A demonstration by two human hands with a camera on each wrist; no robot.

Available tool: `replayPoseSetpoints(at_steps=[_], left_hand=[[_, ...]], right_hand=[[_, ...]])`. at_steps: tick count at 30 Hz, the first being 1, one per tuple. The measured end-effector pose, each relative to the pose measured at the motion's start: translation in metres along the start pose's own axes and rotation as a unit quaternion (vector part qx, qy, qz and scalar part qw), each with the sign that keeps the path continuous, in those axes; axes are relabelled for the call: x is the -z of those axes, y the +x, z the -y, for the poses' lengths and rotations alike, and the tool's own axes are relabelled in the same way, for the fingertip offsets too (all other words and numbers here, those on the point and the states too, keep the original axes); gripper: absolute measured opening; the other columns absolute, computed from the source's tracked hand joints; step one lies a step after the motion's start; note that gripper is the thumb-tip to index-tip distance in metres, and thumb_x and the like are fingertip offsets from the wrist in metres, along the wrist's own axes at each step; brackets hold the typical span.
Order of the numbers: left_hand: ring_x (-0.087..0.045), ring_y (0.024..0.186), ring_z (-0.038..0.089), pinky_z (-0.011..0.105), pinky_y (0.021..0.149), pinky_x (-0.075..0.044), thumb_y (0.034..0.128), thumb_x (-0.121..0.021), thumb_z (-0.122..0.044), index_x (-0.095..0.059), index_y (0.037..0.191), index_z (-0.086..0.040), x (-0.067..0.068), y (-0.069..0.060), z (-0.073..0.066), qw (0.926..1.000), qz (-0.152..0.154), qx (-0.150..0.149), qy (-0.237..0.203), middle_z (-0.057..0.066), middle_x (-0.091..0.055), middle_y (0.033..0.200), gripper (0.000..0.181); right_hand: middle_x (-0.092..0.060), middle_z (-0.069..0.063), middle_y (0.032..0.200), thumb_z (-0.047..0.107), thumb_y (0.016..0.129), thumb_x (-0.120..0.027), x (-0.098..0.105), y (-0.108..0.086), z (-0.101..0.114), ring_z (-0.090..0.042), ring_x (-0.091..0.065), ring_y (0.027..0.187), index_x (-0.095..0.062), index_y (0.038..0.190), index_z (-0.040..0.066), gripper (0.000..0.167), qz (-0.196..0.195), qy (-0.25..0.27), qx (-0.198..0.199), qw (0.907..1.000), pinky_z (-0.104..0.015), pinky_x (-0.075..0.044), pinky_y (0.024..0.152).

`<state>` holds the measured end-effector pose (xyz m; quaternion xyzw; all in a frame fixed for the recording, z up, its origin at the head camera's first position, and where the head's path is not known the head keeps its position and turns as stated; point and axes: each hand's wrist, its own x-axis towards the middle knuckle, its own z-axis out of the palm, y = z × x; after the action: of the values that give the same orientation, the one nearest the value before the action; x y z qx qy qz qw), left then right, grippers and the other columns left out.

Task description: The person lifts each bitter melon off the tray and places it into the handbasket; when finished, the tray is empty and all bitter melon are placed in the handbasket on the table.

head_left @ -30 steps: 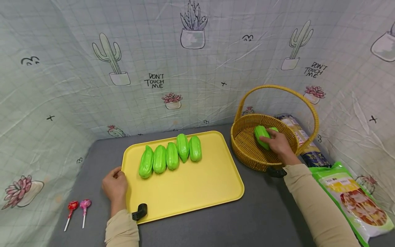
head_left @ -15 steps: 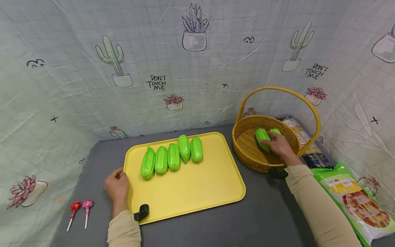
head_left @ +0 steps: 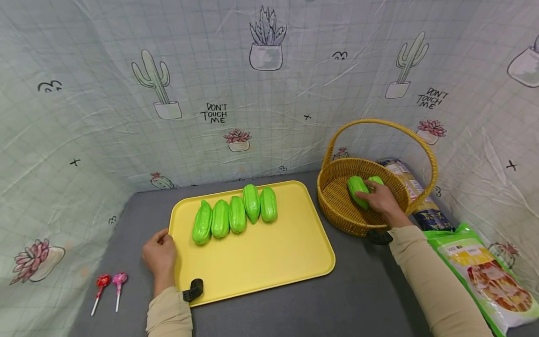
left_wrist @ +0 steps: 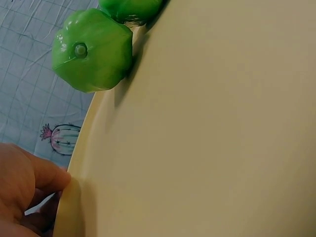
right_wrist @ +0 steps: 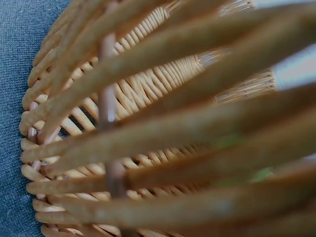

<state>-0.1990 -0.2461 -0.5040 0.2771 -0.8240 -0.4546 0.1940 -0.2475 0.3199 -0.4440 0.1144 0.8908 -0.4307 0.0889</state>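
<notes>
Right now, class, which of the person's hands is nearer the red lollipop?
Left. The left hand holds the left edge of the tray, forward and right of the red lollipop; the right hand is right of the tray, in the basket.

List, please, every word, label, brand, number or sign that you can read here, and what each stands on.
"DON'T TOUCH ME": cloth backdrop, left of centre.
"DON'T TOUCH ME": the same backdrop, at the right.
"X": three small cross marks on the backdrop.
Green-edged bag: lettering too small and blurred to read.
Blue-and-gold packet beside the basket: lettering too small to read.
</notes>
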Motion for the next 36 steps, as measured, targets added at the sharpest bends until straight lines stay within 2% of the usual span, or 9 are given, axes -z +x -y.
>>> replayPoseSetpoints(at_steps=[7, 16, 21, 27, 31, 36], left_hand=[[-0.061, 0.111, 0.044, 0.048, 0.090, -0.043, 0.1019, -0.045, -0.009, -0.068, 0.128, 0.005, 0.000, 0.000, 0.000, 1.0000, -0.002, -0.008, 0.001, 0.031, -0.067, 0.121, 0.037], [-0.062, 0.109, 0.044, 0.049, 0.091, -0.044, 0.1015, -0.045, -0.009, -0.069, 0.126, 0.005, -0.001, 0.001, 0.000, 0.9998, -0.009, -0.015, 0.001, 0.031, -0.068, 0.118, 0.037], [-0.062, 0.109, 0.044, 0.049, 0.090, -0.044, 0.1013, -0.044, -0.009, -0.068, 0.126, 0.006, 0.000, 0.001, -0.001, 0.9999, -0.011, -0.014, -0.001, 0.031, -0.068, 0.118, 0.037], [-0.062, 0.108, 0.044, 0.047, 0.088, -0.043, 0.1003, -0.044, -0.009, -0.069, 0.125, 0.005, -0.001, 0.001, 0.000, 0.9998, -0.013, -0.015, 0.001, 0.031, -0.069, 0.117, 0.037], [-0.062, 0.111, 0.044, 0.048, 0.090, -0.044, 0.1006, -0.044, -0.009, -0.069, 0.125, 0.006, -0.001, 0.000, 0.001, 0.9998, -0.011, -0.014, -0.002, 0.031, -0.069, 0.118, 0.037], [-0.061, 0.115, 0.046, 0.053, 0.096, -0.046, 0.1010, -0.044, -0.009, -0.068, 0.126, 0.006, -0.001, -0.001, 0.001, 0.9999, -0.010, -0.013, -0.004, 0.031, -0.068, 0.121, 0.038]], right_hand=[[-0.016, -0.036, 0.164, 0.035, 0.102, -0.060, 0.000, -0.004, 0.000, -0.051, -0.026, 0.150, -0.011, 0.164, 0.002, 0.085, 0.011, 0.021, 0.005, 0.9997, -0.060, -0.041, 0.113], [-0.021, -0.039, 0.161, 0.032, 0.103, -0.058, -0.001, -0.011, 0.006, -0.054, -0.029, 0.147, -0.017, 0.162, -0.001, 0.079, 0.003, -0.013, 0.032, 0.9994, -0.062, -0.040, 0.112], [-0.027, -0.039, 0.159, 0.035, 0.104, -0.057, 0.000, -0.015, 0.011, -0.055, -0.032, 0.144, -0.018, 0.161, -0.004, 0.079, -0.016, -0.058, 0.054, 0.9967, -0.064, -0.039, 0.111], [-0.027, -0.037, 0.160, 0.035, 0.104, -0.056, -0.002, -0.022, 0.021, -0.057, -0.035, 0.141, -0.017, 0.161, -0.005, 0.080, -0.049, -0.099, 0.076, 0.9910, -0.067, -0.039, 0.109], [-0.028, -0.037, 0.160, 0.036, 0.104, -0.057, -0.005, -0.030, 0.031, -0.056, -0.038, 0.139, -0.014, 0.161, -0.004, 0.082, -0.064, -0.105, 0.089, 0.9883, -0.067, -0.040, 0.107], [-0.037, -0.037, 0.154, 0.041, 0.104, -0.056, -0.009, -0.038, 0.042, -0.055, -0.044, 0.135, -0.016, 0.162, -0.003, 0.083, -0.076, -0.103, 0.109, 0.9858, -0.066, -0.044, 0.103]])
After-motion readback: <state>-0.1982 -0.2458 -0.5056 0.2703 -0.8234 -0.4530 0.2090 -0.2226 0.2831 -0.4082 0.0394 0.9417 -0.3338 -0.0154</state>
